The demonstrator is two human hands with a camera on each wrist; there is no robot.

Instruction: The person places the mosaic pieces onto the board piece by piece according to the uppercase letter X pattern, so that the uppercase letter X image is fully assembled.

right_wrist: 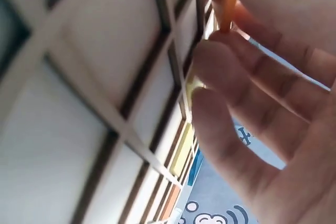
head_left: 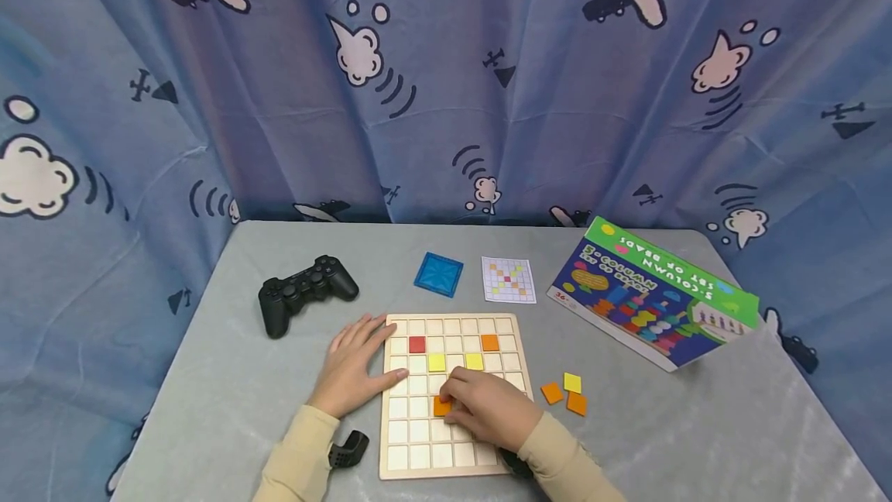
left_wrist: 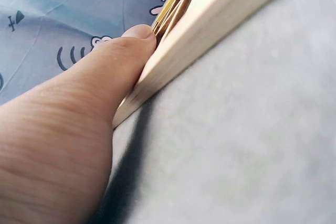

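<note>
A wooden grid board (head_left: 387,440) lies on the table with a red tile (head_left: 416,345), an orange tile (head_left: 490,342) and two yellow tiles (head_left: 436,362) in its cells. Over the board's middle my right hand (head_left: 491,407) pinches another orange tile (head_left: 441,407) between thumb and fingers. In the right wrist view that orange tile (right_wrist: 227,11) stands on edge, close over the grid. My left hand (head_left: 355,366) rests at the board's left edge, fingers straight. Its thumb (left_wrist: 134,43) lies against the wooden rim in the left wrist view.
Two orange tiles and a yellow tile (head_left: 572,383) lie right of the board. Behind it are a blue square tray (head_left: 438,274) and a printed pattern card (head_left: 509,280). A black game controller (head_left: 307,293) lies back left, a colourful box (head_left: 655,293) back right.
</note>
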